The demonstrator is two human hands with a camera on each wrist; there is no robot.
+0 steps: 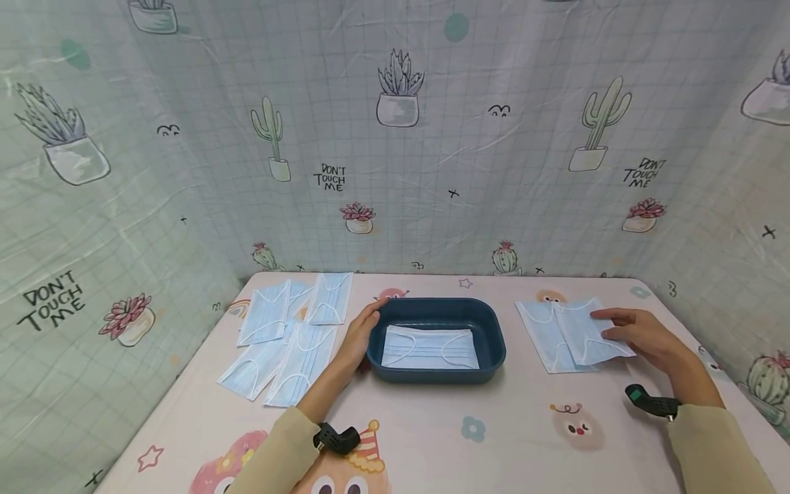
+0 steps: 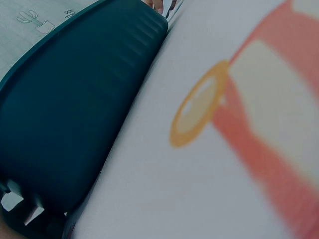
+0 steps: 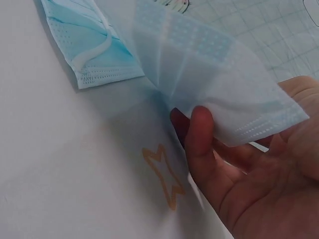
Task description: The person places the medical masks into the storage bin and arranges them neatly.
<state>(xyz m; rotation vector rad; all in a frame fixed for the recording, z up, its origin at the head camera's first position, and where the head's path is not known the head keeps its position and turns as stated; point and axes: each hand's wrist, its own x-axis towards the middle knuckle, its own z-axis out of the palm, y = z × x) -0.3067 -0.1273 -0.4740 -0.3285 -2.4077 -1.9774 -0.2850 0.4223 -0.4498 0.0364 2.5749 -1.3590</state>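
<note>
My left hand (image 1: 356,337) holds the left end of a dark blue plastic box (image 1: 432,375), its fingers at the rim near the back corner. In the left wrist view, the long side of the box (image 2: 84,94) fills the left, with slots at its near end. A pleated light blue face mask (image 1: 426,348) lies flat inside it. On the right, my right hand (image 1: 642,335) grips the right edge of another mask (image 1: 586,333), whose corner is lifted in the right wrist view. This mask overlaps a second mask (image 1: 543,336) lying on the table.
Several more face masks (image 1: 308,350) lie overlapping on the left of the table, beside my left forearm. The table (image 1: 506,439) has a pale cover with cartoon prints. A curtain (image 1: 432,171) printed with cacti hangs behind and along both sides.
</note>
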